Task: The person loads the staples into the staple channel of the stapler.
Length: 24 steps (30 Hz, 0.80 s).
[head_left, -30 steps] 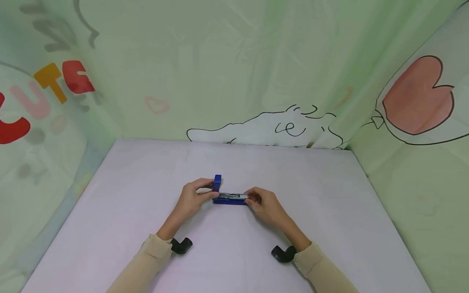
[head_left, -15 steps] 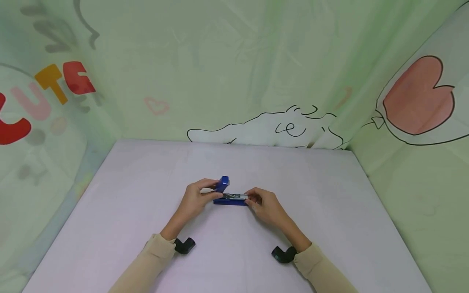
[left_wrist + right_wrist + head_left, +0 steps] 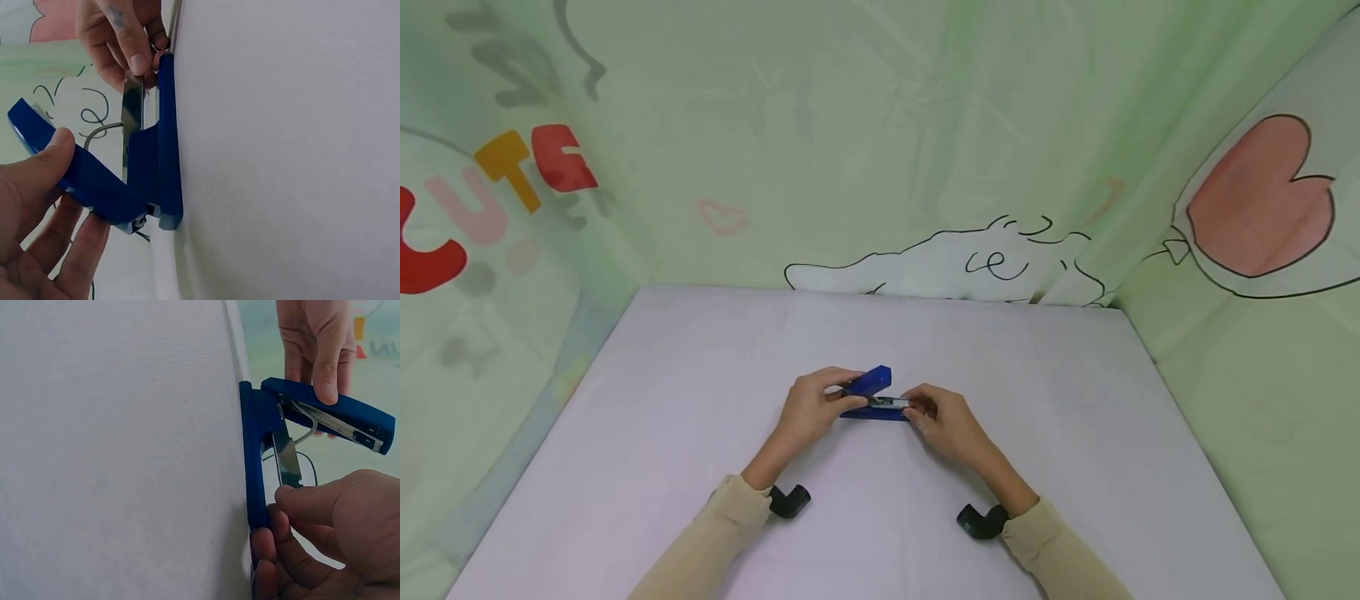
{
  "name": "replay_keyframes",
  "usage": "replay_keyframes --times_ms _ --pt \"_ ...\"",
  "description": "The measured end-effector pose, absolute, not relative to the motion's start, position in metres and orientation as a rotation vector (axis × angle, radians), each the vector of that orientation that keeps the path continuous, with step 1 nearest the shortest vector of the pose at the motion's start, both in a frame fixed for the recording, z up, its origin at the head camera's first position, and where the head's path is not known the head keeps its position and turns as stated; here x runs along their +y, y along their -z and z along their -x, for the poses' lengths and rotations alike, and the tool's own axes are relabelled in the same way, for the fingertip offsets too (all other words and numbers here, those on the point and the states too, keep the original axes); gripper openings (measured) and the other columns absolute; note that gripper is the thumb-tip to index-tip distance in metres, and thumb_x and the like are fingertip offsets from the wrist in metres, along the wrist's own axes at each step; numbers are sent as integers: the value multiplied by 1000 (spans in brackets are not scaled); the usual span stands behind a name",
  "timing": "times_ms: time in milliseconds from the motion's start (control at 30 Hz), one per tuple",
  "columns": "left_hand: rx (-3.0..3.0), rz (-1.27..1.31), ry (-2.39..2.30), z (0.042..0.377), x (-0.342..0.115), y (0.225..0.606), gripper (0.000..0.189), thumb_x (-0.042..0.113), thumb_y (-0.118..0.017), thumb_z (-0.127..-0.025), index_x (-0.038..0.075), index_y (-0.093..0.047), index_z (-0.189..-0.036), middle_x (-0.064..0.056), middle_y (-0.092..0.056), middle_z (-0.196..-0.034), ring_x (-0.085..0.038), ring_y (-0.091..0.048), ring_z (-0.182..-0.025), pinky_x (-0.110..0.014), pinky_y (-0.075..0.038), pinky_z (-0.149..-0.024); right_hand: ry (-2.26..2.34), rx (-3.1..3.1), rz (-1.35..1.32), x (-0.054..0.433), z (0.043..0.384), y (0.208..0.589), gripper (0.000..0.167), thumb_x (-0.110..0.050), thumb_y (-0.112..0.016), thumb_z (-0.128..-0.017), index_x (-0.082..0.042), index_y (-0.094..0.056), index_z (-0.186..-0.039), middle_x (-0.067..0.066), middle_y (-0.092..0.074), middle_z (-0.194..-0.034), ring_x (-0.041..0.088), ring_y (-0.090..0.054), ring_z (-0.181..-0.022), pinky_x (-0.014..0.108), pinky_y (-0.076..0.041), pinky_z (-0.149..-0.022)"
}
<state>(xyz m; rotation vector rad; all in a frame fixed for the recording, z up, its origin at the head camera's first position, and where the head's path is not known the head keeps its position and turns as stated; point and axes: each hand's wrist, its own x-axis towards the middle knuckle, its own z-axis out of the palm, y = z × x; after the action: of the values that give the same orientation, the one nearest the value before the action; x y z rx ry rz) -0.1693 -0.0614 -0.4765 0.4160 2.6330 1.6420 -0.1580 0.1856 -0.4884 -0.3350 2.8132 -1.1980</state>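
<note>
A blue stapler (image 3: 874,413) rests on the table with its top arm (image 3: 359,415) raised at an angle over the metal staple channel (image 3: 133,103). My left hand (image 3: 812,404) pinches that top arm between thumb and fingers near the hinge end. At the front end, my right hand (image 3: 947,421) grips the channel and base, thumb on the metal and fingers by the blue base (image 3: 253,469). A thin curved metal rod (image 3: 100,129) links the channel and the raised arm. The right fingers hide the front tip of the stapler.
A white-covered table (image 3: 1000,350) spreads around the stapler, bounded by a printed green curtain (image 3: 850,125) at the back and sides. A black camera mount (image 3: 790,502) is on the left wrist and another black mount (image 3: 982,522) on the right.
The stapler's top arm has swung down from nearly upright toward the right, the left hand moving right with it. The right hand and the base have stayed nearly still.
</note>
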Motion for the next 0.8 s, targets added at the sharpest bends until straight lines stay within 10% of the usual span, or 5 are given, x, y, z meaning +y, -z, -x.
replay_keyframes --times_ms 267,800 --pt "2858 -469 -1366 167 -52 475 39 29 -86 -88 21 -80 -125 -1 -79 -128 -23 -74 -112 -38 -61 -85 1195 2819 361 188 158 489 21 -7 -74 -98 -5 -74 -119 3 -70 -93 13 -56 -83 22 -47 -72" --pt "2895 -478 -1204 170 -42 477 35 27 -86 -88 23 -81 -122 0 -80 -125 -25 -73 -121 -47 -59 -97 1195 2821 327 187 159 491 20 -5 -75 -97 -4 -73 -117 3 -70 -93 14 -56 -84 23 -47 -74"
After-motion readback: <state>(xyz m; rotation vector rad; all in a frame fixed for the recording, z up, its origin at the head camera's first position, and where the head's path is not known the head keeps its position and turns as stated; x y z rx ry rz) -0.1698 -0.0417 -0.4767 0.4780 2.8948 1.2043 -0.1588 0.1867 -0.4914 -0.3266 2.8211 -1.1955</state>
